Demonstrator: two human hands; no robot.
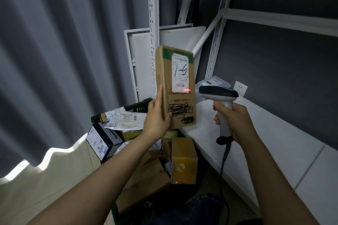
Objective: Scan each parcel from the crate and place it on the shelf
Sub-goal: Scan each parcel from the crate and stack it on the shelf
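Left hand (156, 121) grips upright parcel (180, 113); right hand (236, 120) grips scanner (218, 93) beside.

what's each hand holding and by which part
Left hand holds the cardboard parcel by its lower left edge; right hand holds the scanner by its handle.

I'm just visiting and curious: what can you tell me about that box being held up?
The parcel is a tall, narrow brown cardboard box, held upright, slightly tilted, above the crate. A white shipping label with barcodes and a handwritten mark covers its upper face; black scribbles hide print lower down. The left hand grips its lower left edge. A red scan line from the scanner falls at the label's bottom edge.
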